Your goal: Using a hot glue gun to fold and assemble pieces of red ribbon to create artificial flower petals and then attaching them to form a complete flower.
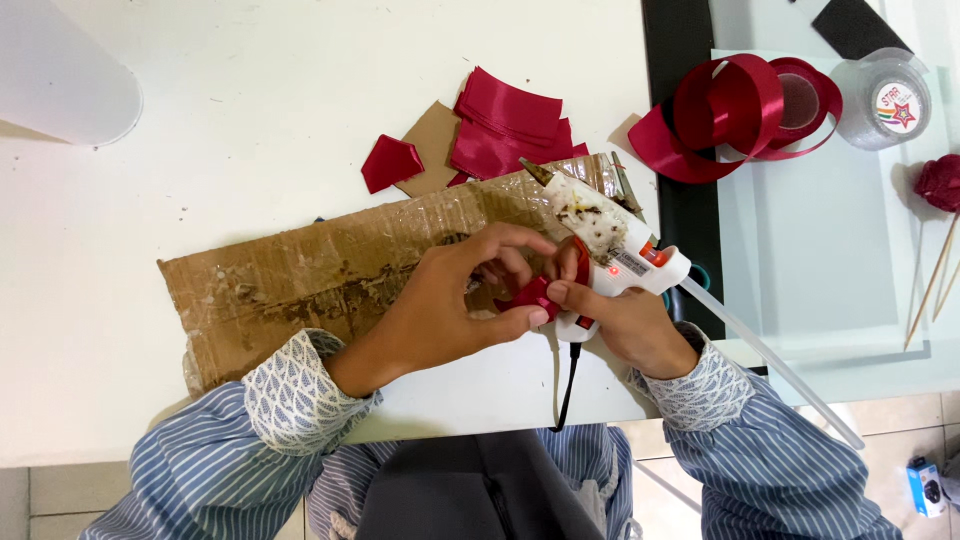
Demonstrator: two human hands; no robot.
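Gluing over the cardboard sheet (300,275)
Right hand (630,320) is clamping the glue gun (605,245); left hand (450,295) is pinching a red ribbon piece (532,297).

A cardboard sheet (300,275) lies on the table (250,90), with both hands meeting on its right end. Cut ribbon squares (505,125) lie behind it; a ribbon roll (745,110) sits farther right.

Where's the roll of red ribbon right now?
In the head view, the red ribbon roll lies top right, beside a clear tape roll, beyond the right hand holding the glue gun.
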